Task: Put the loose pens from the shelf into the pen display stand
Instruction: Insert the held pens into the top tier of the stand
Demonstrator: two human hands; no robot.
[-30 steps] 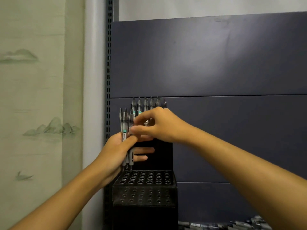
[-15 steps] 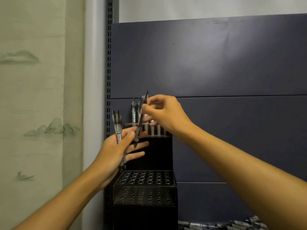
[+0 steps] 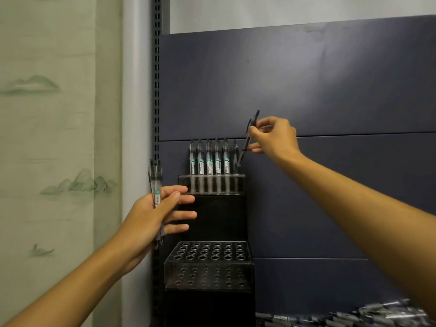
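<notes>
Top row (image 3: 210,161) pens block; lower tiers (image 3: 207,251) holes free

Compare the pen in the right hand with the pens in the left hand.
The right hand pinches one pen, tilted, tip at the stand's top tier. The left hand grips a small bundle of pens, upright, left of the stand. None is seated yet.

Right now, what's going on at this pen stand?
A person is filling a black tiered pen display stand. The right hand lowers one tilted pen toward the right end of the top tier, beside a row of upright pens. The left hand holds spare pens. Lower tiers are empty.
</notes>
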